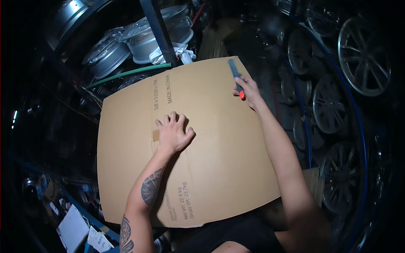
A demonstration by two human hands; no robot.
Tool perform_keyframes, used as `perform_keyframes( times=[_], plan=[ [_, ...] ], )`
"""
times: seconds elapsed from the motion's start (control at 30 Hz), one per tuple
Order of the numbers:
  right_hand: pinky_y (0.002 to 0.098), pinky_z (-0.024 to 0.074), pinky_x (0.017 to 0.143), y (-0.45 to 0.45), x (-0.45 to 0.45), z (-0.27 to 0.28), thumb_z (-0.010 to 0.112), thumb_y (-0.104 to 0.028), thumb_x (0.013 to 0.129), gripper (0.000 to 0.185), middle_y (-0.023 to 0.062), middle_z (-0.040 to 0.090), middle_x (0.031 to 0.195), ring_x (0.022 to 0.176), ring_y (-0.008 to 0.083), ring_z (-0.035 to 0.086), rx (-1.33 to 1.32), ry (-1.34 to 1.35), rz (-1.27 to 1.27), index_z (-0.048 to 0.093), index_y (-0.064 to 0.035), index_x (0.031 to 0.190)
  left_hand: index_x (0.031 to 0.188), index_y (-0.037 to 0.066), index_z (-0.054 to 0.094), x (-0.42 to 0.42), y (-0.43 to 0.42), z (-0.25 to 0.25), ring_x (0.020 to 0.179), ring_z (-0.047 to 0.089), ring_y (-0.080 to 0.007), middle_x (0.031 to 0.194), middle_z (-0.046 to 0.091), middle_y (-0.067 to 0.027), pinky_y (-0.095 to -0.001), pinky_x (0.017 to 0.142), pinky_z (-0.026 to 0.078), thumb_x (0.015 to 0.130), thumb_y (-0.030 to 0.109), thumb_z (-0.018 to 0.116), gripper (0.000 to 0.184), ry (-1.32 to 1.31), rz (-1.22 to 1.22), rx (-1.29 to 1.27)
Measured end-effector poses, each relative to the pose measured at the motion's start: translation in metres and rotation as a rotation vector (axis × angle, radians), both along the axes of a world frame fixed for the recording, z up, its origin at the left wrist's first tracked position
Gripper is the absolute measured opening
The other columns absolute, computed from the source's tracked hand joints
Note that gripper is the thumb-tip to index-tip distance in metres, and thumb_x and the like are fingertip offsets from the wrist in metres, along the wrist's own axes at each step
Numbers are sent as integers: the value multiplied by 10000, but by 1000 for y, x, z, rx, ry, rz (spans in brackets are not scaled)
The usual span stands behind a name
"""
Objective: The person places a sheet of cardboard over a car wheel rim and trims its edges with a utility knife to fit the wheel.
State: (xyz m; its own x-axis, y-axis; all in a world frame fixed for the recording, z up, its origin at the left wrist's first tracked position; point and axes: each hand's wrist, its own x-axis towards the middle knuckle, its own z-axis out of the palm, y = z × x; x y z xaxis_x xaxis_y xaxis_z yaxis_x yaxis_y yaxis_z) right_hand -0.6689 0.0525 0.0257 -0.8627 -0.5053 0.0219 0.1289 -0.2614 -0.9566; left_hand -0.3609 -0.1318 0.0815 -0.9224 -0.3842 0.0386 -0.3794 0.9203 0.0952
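A large flat sheet of brown cardboard (219, 160) with printed lettering fills the middle of the head view. My left hand (173, 134) presses on it near the centre, fingers spread and slightly bent, holding nothing. Close to the cardboard's far right corner, my right hand (249, 90) is closed around a utility knife (234, 71) with a dark blue-grey body and a red end. The knife's far end points away from me, toward the top edge of the sheet. Whether its blade is out or touches the cardboard, I cannot tell.
Plastic-wrapped wheel rims (147, 46) lie on a rack behind a dark metal post (158, 31). More rims (363, 57) stand in rows at the right, behind blue rack bars (337, 71). White papers (74, 227) lie at the lower left. A green strip (130, 75) runs along the back.
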Motion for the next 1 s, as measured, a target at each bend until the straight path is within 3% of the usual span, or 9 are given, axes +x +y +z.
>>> perform_keyframes(
  times=[0.17, 0.33, 0.43, 0.47, 0.57, 0.6, 0.73, 0.87, 1.0],
  plan=[
    [241, 385, 410, -17, 11, -13, 565, -284, 1072, 236, 57, 666, 820, 493, 78, 524, 74, 47, -166, 604, -82, 1188, 1303, 101, 566, -12, -29, -33, 1474, 352, -395, 1513, 442, -200, -806, 1132, 186, 880, 387, 569, 510, 219, -151, 26],
    [221, 379, 434, -18, 18, -39, 352, -444, 1105, 505, -15, 565, 803, 525, 73, 477, -98, -69, -65, 617, -97, 1359, 1463, 136, 493, -14, -25, -21, 1561, 241, -387, 1649, 340, -160, -789, 1159, 170, 930, 429, 556, 611, 195, -112, 81],
    [239, 410, 480, -27, 23, -68, 364, -405, 1099, 504, -13, 565, 818, 565, 83, 500, -324, -252, -129, 605, -94, 1414, 1512, 157, 464, -10, -20, -19, 1564, 236, -392, 1655, 335, -164, -784, 1162, 172, 950, 458, 552, 644, 178, -102, 53],
    [242, 457, 564, -22, 20, -72, 429, -276, 1081, 430, -1, 572, 837, 651, 92, 547, -393, -275, -154, 582, -66, 1424, 1524, 162, 456, -11, -20, -20, 1566, 233, -391, 1658, 334, -165, -784, 1163, 171, 951, 463, 549, 653, 175, -100, 46],
    [259, 487, 648, -14, -4, -63, 510, -147, 1065, 331, 4, 580, 874, 692, 103, 543, -493, -170, -149, 593, -63, 1373, 1552, 175, 436, -9, -21, -28, 1569, 231, -388, 1667, 327, -166, -785, 1165, 166, 961, 479, 532, 672, 155, -115, 22],
    [279, 523, 734, -8, 2, -44, 560, -26, 1026, 329, 47, 608, 975, 782, 123, 602, -431, -98, -170, 554, -21, 1355, 1560, 178, 430, -10, -23, -30, 1570, 232, -387, 1671, 324, -166, -786, 1165, 164, 965, 484, 526, 676, 153, -122, 9],
    [328, 563, 771, -24, 29, -2, 542, 16, 1016, 470, 114, 651, 1047, 895, 181, 686, -14, 48, -79, 411, 39, 1466, 1568, 187, 423, -7, -20, -30, 1565, 248, -397, 1672, 325, -171, -784, 1174, 146, 976, 496, 500, 672, 149, -132, 43],
    [336, 572, 788, -59, 43, 29, 606, -4, 975, 371, 113, 689, 922, 848, 175, 699, 400, 261, -65, 515, 48, 1332, 1567, 185, 427, -9, -22, -34, 1559, 257, -401, 1665, 337, -174, -785, 1172, 148, 975, 501, 499, 676, 162, -128, 38],
    [367, 583, 755, -105, 17, 35, 625, -18, 969, 348, 111, 675, 902, 794, 177, 708, 951, 683, -102, 542, 35, 1302, 1562, 183, 437, -9, -27, -42, 1555, 264, -400, 1661, 341, -176, -790, 1166, 152, 975, 504, 500, 672, 184, -134, 41]
  ],
)
